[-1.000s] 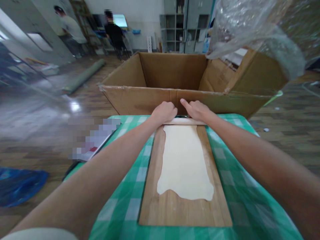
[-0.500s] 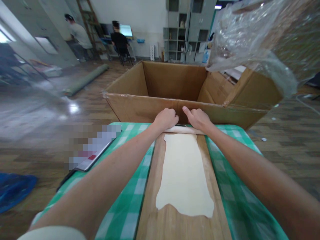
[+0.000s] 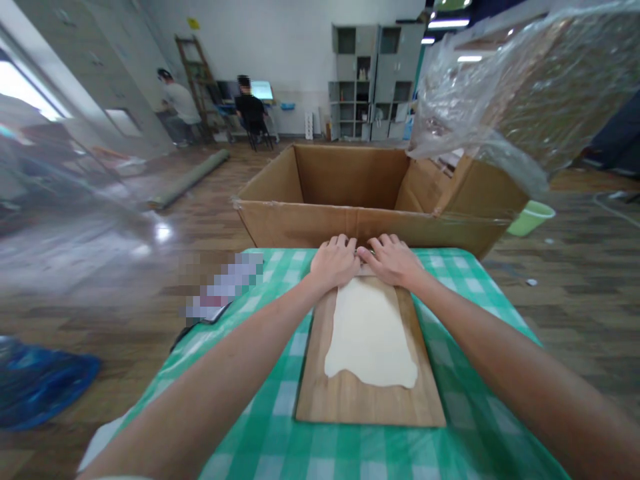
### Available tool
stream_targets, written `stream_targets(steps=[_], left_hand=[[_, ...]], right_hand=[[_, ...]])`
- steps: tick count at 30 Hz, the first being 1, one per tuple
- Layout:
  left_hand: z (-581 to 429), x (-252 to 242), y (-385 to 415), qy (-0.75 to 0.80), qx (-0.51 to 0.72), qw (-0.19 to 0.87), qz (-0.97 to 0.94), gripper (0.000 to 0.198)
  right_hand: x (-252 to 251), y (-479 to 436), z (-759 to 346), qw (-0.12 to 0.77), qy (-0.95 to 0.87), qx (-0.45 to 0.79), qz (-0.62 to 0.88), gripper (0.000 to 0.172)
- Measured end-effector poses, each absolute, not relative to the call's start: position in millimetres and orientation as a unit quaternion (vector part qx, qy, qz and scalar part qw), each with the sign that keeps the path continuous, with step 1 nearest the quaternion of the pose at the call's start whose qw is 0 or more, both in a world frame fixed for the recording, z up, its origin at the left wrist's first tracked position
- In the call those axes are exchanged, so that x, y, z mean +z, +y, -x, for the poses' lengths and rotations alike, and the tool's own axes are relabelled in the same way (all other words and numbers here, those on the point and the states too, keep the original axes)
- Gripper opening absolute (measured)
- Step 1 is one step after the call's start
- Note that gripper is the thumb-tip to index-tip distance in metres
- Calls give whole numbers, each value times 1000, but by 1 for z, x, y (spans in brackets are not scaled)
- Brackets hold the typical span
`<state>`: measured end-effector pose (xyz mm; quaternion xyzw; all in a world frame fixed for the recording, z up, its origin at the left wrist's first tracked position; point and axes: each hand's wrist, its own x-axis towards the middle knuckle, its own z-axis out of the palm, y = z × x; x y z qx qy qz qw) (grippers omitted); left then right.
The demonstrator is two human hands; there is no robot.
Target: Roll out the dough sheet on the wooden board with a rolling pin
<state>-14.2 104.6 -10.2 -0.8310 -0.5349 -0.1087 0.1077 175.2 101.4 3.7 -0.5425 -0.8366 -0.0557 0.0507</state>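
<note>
A thin, pale sheet of dough (image 3: 370,333) with a wavy near edge lies on a wooden board (image 3: 370,408). Across the dough's far end is a light wooden rolling pin (image 3: 367,269), mostly covered by my hands. My left hand (image 3: 334,263) rests over its left part, fingers bent forward over it. My right hand (image 3: 394,261) covers the right part in the same way, its thumb close to the left hand. Both fingertips are partly hidden at the board's far end.
A green-and-white checked cloth (image 3: 270,427) covers the table. Right behind it stands a large open cardboard box (image 3: 300,220), plastic wrap (image 3: 465,100) at its right. A blurred flat object (image 3: 225,290) lies at the left edge. Two people sit at the back.
My hands have moved closer together over the rolling pin, with the fingers now reaching forward over it. The view has tilted up, so the board's near edge shows.
</note>
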Motion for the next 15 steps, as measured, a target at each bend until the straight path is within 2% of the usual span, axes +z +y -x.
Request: stream_targets(steps=[4, 15], left_hand=[[11, -10, 75, -536, -116, 114, 828, 44], [20, -19, -17, -506, -117, 91, 850, 65]], right_hand=[[-3, 71, -173, 108, -817, -67, 563, 74], [-26, -15, -182, 166, -838, -31, 519, 91]])
